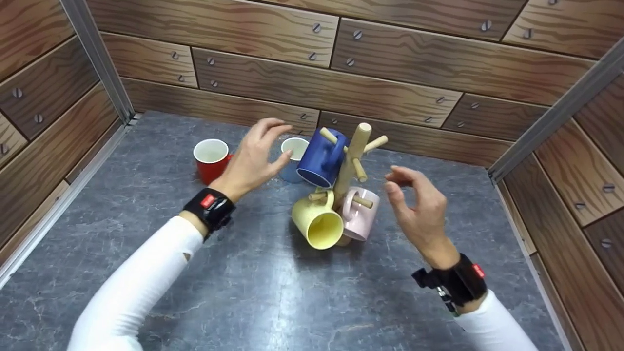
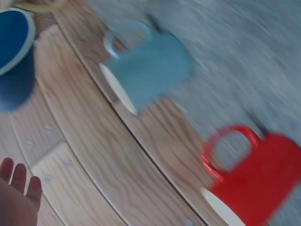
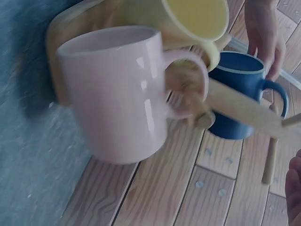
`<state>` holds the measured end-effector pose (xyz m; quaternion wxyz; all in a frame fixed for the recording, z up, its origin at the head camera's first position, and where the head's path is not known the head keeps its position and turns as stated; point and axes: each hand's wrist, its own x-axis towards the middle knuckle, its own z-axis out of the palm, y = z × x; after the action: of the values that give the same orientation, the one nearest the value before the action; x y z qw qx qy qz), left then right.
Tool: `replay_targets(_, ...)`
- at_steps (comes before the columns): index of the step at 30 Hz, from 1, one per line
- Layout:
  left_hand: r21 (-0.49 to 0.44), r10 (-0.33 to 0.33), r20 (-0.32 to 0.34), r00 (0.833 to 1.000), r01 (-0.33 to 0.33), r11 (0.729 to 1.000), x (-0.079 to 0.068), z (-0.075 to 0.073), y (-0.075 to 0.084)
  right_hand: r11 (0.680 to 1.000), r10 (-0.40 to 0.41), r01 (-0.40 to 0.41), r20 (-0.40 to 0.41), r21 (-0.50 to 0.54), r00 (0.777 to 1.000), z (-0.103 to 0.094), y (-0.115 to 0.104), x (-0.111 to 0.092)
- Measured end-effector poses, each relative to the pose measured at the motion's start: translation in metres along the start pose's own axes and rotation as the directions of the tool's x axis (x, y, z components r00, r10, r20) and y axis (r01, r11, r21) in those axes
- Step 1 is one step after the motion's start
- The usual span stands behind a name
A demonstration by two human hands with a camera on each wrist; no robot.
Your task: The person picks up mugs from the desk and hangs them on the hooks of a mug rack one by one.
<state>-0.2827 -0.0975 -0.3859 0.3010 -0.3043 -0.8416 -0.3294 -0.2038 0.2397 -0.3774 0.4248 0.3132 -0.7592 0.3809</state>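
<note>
A wooden mug tree (image 1: 359, 141) bears a dark blue mug (image 1: 317, 158) on an upper peg. Lower down hang a yellow mug (image 1: 304, 219) and a pink mug (image 1: 364, 217), each by its handle. My left hand (image 1: 252, 158) hovers left of the dark blue mug, fingers spread and holding nothing. Behind and below it stand a light blue mug (image 2: 155, 70) and a red mug (image 2: 273, 179), partly covered by the hand in the head view. To the right of the tree, my right hand (image 1: 421, 209) is raised with loosely bent fingers, apart from the pink mug (image 3: 113, 99).
Wood-patterned panels (image 1: 273, 73) enclose the grey tabletop (image 1: 243, 292) at the back and both sides. Metal strips (image 1: 92, 58) line the corners. Bare pegs (image 1: 360, 170) stick out from the upper part of the tree.
</note>
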Motion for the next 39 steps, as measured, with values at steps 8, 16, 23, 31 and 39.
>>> replay_targets(8,0.186,-0.174,0.146,0.974,0.145,0.972,-0.027,-0.025,-0.048,0.988,0.1,-0.082,0.14,-0.131,0.985,-0.021,0.025,-0.031)
replay_targets(16,0.255,-0.425,0.258,0.868,0.363,0.896,-0.039,-0.038,-0.088,0.978,0.117,-0.081,0.181,-0.195,0.977,-0.035,0.036,-0.05)
replay_targets(23,0.283,-0.528,0.331,0.782,0.451,0.846,-0.042,-0.045,-0.112,0.97,0.149,-0.107,0.19,-0.218,0.97,-0.04,0.039,-0.055)
replay_targets(31,0.331,-0.613,0.397,0.684,0.516,0.79,-0.044,-0.046,-0.125,0.962,0.171,-0.122,0.19,-0.245,0.967,-0.044,0.041,-0.061)
replay_targets(39,0.309,-0.648,0.421,0.635,0.571,0.761,-0.049,-0.043,-0.133,0.958,0.195,-0.142,0.202,-0.248,0.96,-0.047,0.042,-0.066)
